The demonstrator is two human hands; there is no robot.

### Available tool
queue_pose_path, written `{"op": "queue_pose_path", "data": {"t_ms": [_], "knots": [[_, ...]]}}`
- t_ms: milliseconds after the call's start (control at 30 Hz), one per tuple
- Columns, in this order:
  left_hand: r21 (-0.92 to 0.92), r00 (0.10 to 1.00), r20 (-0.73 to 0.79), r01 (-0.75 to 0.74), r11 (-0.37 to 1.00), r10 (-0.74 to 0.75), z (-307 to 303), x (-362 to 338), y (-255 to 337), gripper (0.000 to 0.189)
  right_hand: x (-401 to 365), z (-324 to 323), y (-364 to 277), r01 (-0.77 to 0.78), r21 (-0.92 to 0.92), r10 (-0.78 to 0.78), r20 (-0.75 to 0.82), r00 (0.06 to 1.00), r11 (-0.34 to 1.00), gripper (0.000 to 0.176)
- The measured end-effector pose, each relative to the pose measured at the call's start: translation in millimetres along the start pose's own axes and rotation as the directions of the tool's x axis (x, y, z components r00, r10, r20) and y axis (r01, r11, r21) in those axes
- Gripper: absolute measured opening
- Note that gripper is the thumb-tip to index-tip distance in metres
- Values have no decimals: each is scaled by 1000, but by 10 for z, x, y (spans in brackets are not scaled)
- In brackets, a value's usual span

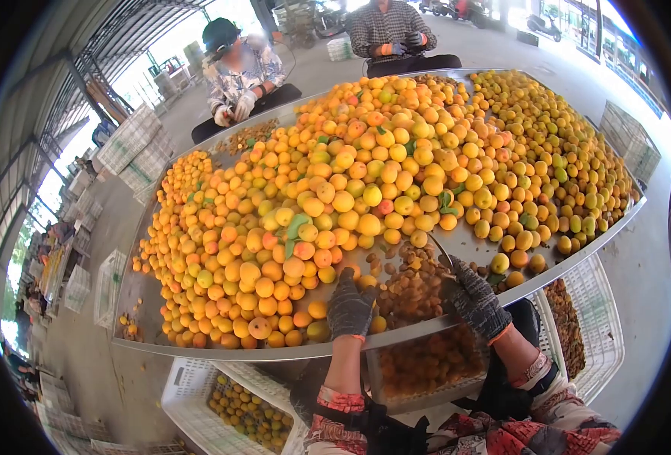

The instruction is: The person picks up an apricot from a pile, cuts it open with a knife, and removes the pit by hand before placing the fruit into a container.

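A large heap of orange and yellow apricots (pixel 328 197) covers the metal table. My left hand (pixel 350 307), in a dark grey knitted glove, is at the near edge, with its fingers bent round an apricot (pixel 366 282). To its right, my right hand (pixel 478 300), in a matching glove, has its fingers closed on something dark and thin that I cannot make out. Between my hands lies a patch of brown pits and wet pulp (pixel 410 288). Below the table edge stands a container of brown-orange pieces (pixel 430 360).
White crates stand under the table, one with greenish apricots (pixel 248 413), another (pixel 597 326) at the right with brown pits. Across the table sit two people, one in a patterned shirt (pixel 237 76), one in a checked shirt (pixel 385 34). Stacked crates (pixel 134 144) stand left.
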State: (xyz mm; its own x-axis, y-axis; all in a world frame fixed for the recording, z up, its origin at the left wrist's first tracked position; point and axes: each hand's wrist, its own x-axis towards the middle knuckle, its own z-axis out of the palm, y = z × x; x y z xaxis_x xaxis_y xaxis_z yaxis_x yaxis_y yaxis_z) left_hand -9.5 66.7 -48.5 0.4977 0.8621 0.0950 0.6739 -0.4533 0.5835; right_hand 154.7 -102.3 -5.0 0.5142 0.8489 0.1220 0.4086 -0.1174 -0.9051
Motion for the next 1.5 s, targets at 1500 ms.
{"op": "queue_pose_path", "data": {"t_ms": [1500], "knots": [[-982,983,185,184,-42,-16,-305,-303,486,31,-78,451,-622,293,-47,-292,29,956,955,23]]}}
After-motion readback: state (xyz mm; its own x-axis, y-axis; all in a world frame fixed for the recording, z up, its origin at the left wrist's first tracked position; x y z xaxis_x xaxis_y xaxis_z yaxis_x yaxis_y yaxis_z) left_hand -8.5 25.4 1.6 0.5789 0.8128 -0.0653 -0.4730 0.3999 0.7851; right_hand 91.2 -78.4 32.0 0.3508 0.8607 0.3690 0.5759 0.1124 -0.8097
